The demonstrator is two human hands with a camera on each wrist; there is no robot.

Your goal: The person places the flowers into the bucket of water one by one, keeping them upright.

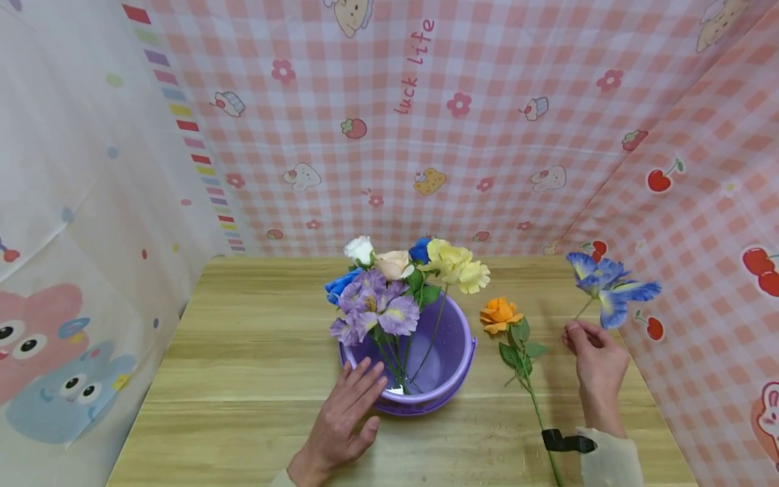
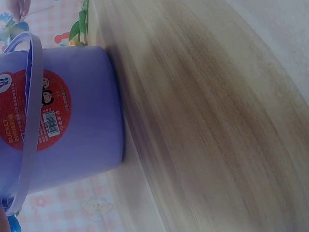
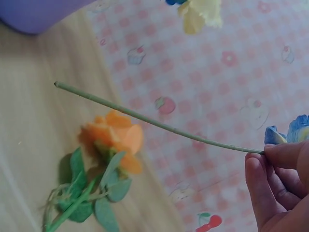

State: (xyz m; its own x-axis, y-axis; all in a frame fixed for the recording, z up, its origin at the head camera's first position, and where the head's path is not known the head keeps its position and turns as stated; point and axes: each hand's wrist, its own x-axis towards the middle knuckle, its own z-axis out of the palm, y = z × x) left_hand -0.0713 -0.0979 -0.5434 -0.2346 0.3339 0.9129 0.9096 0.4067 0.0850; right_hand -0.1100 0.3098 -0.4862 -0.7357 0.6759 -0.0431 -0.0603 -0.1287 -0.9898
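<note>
My right hand (image 1: 599,355) pinches the green stem (image 3: 169,128) of a blue iris-like flower (image 1: 615,287) just below its bloom, held up at the table's right side. In the right wrist view the stem's bare end points toward the bucket. Fingers straight, my left hand (image 1: 347,412) rests at the front left rim of a purple bucket (image 1: 453,345). Inside the bucket stand a purple flower (image 1: 380,304), a white rose (image 1: 360,250), a cream rose (image 1: 394,265), a yellow flower (image 1: 453,262) and blue blooms (image 1: 342,287).
An orange rose (image 1: 501,315) with green leaves lies on the wooden table (image 1: 243,358) between bucket and right hand. The bucket's handle (image 2: 33,121) hangs down its side over a red label (image 2: 55,111). A checked cloth (image 1: 377,162) hangs behind the table.
</note>
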